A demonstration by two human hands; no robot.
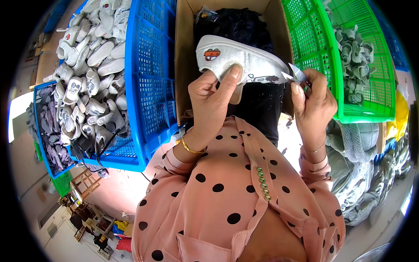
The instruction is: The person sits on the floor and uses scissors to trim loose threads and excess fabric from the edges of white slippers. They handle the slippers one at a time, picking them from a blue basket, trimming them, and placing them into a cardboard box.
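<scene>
At centre frame our left hand [214, 98] grips the small white fabric shoe [240, 63] firmly; our right hand [312, 98] pinches small silver snips [299, 74] at its heel, best kept steady.

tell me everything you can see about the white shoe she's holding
The white shoe is small, seemingly soft fabric or leather, with a red and orange patch on its side and a dark smudged print near the right end. It lies roughly sideways above the open cardboard box. The left hand grips its lower edge, thumb pressed on; the right hand pinches its right end.
</scene>
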